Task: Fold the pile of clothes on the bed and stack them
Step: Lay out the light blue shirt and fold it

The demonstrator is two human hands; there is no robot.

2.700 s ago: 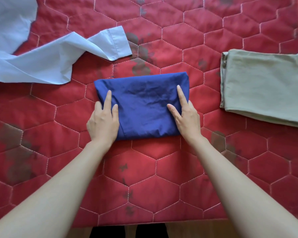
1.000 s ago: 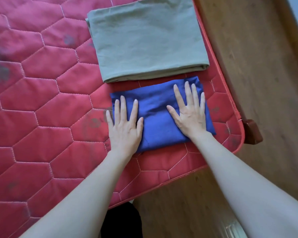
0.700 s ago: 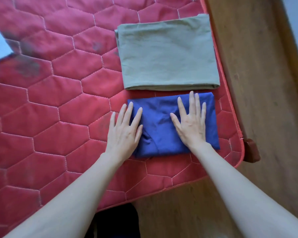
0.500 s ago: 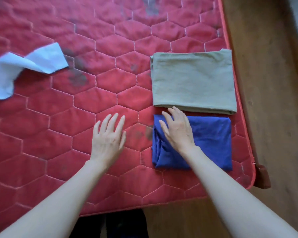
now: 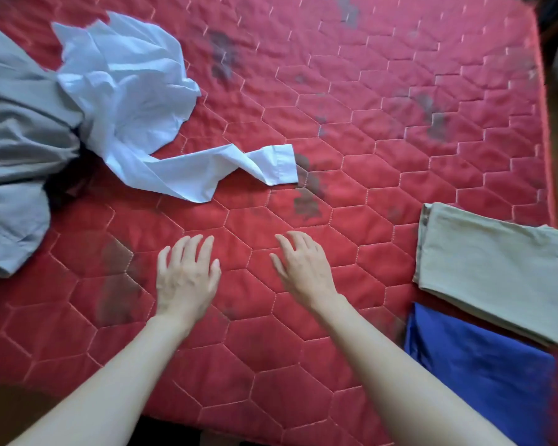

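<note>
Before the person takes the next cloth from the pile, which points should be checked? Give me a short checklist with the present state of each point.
1. Both hands free: ok. The left hand and right hand are open over the mattress and hold nothing.
2. Unfolded clothes remain: ok. A white shirt and a grey garment lie crumpled at the left.
3. Shirt is separate from the pile: not ok. It overlaps the grey garment.
4. Folding space in front of the hands: ok. Bare mattress there.
5. Folded pieces stacked: not ok. The blue cloth lies beside the beige cloth, not on it.
</note>
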